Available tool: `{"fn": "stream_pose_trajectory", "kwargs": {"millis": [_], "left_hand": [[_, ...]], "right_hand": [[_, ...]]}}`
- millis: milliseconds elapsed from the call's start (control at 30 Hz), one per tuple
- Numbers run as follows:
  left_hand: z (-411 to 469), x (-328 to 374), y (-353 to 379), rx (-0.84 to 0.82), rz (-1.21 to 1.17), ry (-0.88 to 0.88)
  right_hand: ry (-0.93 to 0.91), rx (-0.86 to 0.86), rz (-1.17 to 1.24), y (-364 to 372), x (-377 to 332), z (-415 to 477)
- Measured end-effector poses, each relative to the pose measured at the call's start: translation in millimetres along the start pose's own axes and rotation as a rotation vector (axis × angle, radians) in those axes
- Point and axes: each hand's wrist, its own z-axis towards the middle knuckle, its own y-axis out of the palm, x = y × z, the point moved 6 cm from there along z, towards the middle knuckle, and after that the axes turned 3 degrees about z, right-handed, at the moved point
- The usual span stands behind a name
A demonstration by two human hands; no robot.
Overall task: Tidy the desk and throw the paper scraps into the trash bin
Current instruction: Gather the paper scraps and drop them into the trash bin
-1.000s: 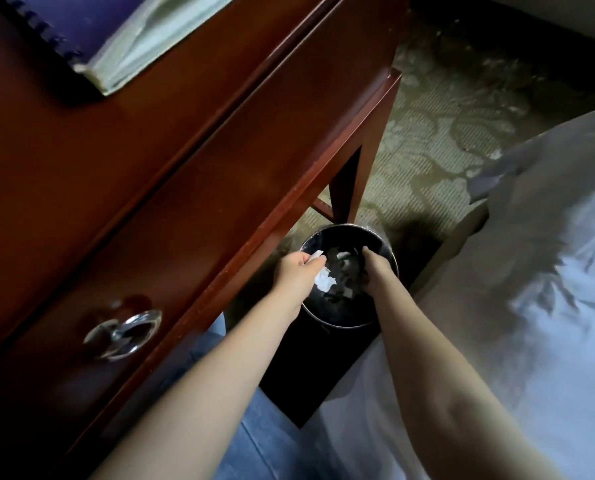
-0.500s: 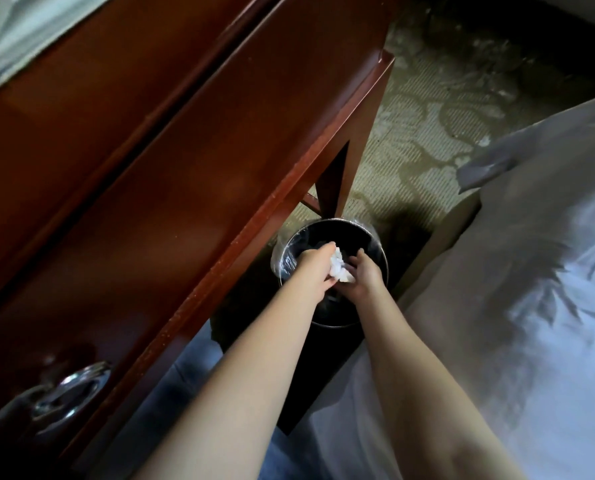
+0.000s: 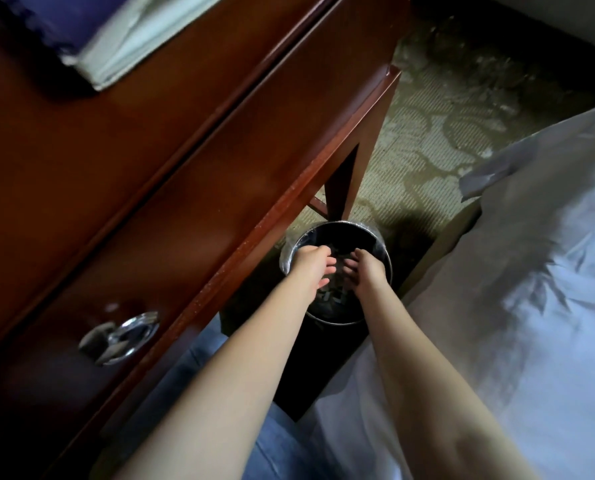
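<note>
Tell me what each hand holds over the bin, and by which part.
Nothing. Left hand and right hand are over the trash bin with loose, empty fingers; paper scraps lie at its bottom.

Hard to make out paper scraps (image 3: 328, 299) in the dark trash bin (image 3: 344, 233), half hidden under left hand (image 3: 311, 268) and right hand (image 3: 369, 273). Notebook (image 3: 95, 46) blurred, cropped top-left.
</note>
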Motion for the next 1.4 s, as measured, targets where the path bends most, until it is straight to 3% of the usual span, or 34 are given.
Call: {"fn": "stream_pose_trajectory", "kwargs": {"millis": [200,633,833,1033,1200,1400], "left_hand": [[-33,11,-8,0.009,0.061,0.185],[-169,38,-52,-0.032,-0.122,0.604],[-256,60,-87,-0.095,-0.236,0.861],[-339,79,-137,-0.159,-0.336,1.085],[-377,76,-203,-0.020,-0.372,1.187],[-390,48,-303,0.293,-0.476,1.162]], "right_hand": [[-0.123,-0.040,-0.054,4,-17,-28],[-0.536,-0.188,0.125,13,-79,-178],[-0.744,-0.377,0.242,24,-96,-284],[-1.010,-0.581,0.190,56,-110,-389],[-1.102,-0.705,0.090,101,-102,-458],[-1.046,-0.872,-0.157,179,-52,-502]]}}
